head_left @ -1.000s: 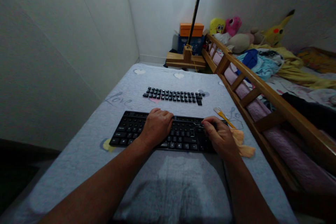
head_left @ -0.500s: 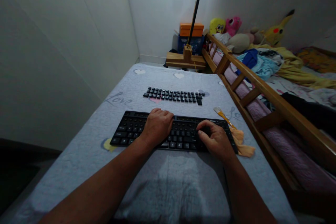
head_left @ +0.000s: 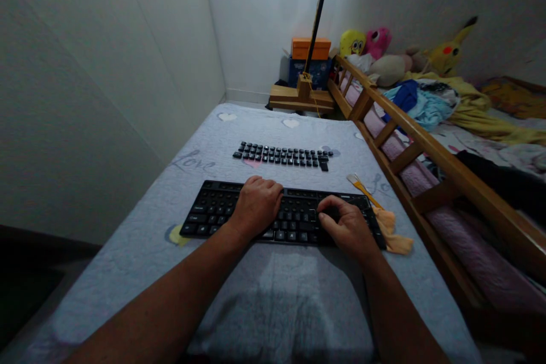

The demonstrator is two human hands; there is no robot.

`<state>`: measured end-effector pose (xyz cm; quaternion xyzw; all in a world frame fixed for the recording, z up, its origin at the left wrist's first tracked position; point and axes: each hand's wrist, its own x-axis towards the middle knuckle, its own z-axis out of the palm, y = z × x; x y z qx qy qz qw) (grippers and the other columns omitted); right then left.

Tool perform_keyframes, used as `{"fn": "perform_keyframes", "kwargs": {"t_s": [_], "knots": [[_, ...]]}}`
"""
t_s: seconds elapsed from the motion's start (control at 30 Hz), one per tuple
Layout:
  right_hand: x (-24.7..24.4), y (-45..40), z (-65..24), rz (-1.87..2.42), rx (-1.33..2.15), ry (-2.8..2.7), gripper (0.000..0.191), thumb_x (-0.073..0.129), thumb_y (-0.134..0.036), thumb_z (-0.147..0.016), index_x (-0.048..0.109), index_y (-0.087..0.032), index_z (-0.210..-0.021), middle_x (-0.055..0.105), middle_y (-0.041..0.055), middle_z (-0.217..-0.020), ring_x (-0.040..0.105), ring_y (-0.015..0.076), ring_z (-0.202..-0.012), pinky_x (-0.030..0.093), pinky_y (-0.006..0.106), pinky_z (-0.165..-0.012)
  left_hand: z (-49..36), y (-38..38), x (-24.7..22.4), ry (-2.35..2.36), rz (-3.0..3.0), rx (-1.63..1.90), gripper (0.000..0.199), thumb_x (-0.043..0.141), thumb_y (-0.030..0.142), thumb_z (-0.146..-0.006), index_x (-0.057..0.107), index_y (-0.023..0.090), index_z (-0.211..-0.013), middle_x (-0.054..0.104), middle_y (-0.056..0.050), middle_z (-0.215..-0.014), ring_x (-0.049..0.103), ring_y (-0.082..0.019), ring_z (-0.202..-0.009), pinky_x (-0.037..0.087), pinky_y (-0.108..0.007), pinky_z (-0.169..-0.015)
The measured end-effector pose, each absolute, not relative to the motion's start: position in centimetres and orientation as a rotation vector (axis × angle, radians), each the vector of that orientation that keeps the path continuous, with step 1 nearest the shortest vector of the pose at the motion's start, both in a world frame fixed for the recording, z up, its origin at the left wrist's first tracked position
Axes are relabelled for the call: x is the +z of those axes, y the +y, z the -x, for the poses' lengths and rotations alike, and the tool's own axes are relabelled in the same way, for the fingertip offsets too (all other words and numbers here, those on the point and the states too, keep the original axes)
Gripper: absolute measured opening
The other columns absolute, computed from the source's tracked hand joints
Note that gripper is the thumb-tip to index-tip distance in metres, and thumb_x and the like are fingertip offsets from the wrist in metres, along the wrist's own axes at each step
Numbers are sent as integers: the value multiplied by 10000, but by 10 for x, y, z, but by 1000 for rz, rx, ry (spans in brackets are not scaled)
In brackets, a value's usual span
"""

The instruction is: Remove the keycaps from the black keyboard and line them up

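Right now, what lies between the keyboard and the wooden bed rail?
The head view shows an orange cloth and a yellow-handled brush near the keyboard.

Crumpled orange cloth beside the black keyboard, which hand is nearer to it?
Right: the right hand is close on the orange cloth's left; the left hand is farther left, over the black keyboard.

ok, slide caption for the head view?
Left hand on a keyboard, right hand at its right part, loose keycaps in rows beyond.
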<state>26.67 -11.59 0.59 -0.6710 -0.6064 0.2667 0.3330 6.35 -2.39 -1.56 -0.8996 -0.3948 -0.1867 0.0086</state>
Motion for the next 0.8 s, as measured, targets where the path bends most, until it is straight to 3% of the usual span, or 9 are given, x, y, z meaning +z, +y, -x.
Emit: {"fn": "perform_keyframes", "kwargs": {"t_s": [0.4, 0.63, 0.8], "knots": [[0, -114, -264, 1758, 696, -1638, 121, 526, -236, -796, 614, -172, -849, 364, -85, -480, 344, 78, -396, 222, 205, -406, -65, -26, -11, -1245, 2823, -575, 186, 497, 212, -911, 678, 168, -911, 711, -68, -871, 632, -218, -846, 427, -394, -876], [2, -113, -260, 1767, 669, -1693, 96, 518, -238, -823, 589, -178, -846, 415, -75, -492, 385, 91, -412, 254, 215, -424, -65, -26, -11, -1236, 2825, -572, 195, 485, 209, -914, 675, 166, -927, 708, -71, -869, 631, -223, -848, 425, -400, -877], [2, -113, -258, 1697, 610, -1779, 77, 520, -235, -844, 578, -185, -835, 513, -42, -578, 460, 112, -513, 337, 230, -530, -65, -26, -13, -1228, 2816, -577, 190, 492, 215, -914, 675, 172, -931, 708, -69, -873, 628, -224, -859, 420, -397, -878]]}}
